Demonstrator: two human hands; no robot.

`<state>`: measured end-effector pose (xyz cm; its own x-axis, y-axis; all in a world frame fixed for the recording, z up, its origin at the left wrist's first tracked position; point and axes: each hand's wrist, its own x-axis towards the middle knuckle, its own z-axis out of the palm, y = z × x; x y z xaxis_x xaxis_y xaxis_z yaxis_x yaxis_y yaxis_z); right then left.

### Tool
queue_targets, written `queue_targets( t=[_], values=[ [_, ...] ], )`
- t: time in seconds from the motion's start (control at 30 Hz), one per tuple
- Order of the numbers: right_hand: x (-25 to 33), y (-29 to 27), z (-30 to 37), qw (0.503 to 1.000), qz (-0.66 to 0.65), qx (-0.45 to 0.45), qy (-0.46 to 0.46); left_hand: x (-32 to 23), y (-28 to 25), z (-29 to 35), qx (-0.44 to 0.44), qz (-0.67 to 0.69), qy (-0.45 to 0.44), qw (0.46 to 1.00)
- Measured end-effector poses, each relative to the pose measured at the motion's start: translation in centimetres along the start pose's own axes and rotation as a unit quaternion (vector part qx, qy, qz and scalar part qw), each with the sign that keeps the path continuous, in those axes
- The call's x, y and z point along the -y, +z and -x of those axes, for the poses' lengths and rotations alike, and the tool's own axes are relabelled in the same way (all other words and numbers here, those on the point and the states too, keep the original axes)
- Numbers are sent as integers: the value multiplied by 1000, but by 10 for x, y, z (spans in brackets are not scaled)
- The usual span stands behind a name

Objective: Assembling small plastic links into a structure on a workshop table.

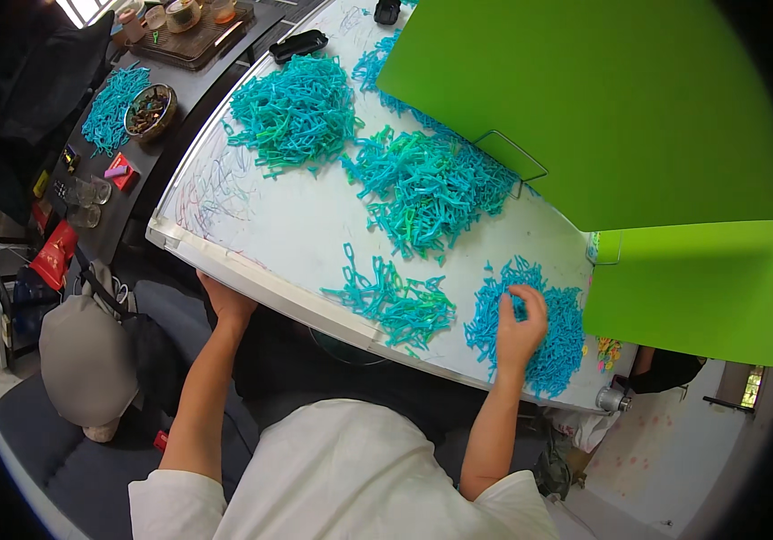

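Note:
My right hand (521, 331) is over a pile of small blue plastic pieces (559, 337) at the right of the white board (283, 229). Thumb and forefinger curve together in a pinch, and blue shows through the ring they form. Whether a piece sits between the fingertips is too small to tell. My left hand (227, 299) is at the board's near edge, its fingers hidden by the rim. Between the hands lies a loose, thin heap of teal and green clip-like pieces (395, 301).
Farther back on the board rise two larger teal heaps, one at left (295, 112) and one in the middle (436, 193). Green panels (584, 108) with wire loops overhang the right side. A dark side table (190, 85) holds a bowl (150, 112) and glasses. A grey cap (89, 355) shows at left.

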<state>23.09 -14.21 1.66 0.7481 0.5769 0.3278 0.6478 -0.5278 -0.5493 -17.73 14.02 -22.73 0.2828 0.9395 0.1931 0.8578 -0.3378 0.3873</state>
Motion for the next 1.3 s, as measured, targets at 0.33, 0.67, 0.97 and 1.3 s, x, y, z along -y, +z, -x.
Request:
queue_targets(
  t=[0.33, 0.67, 0.97, 1.3],
  values=[
    [126, 76, 71, 982, 106, 101, -117, -30, -35, -9, 62, -86, 42, 994],
    [110, 85, 71, 985, 74, 116, -105, -23, -26, -5, -7, 146, -34, 989],
    [89, 91, 67, 982, 85, 79, -151, -17, -31, -10, 5, -68, 83, 994],
    [69, 93, 45, 956, 48, 66, -282, -3, -33, -14, 158, -38, -12, 987]
  ],
)
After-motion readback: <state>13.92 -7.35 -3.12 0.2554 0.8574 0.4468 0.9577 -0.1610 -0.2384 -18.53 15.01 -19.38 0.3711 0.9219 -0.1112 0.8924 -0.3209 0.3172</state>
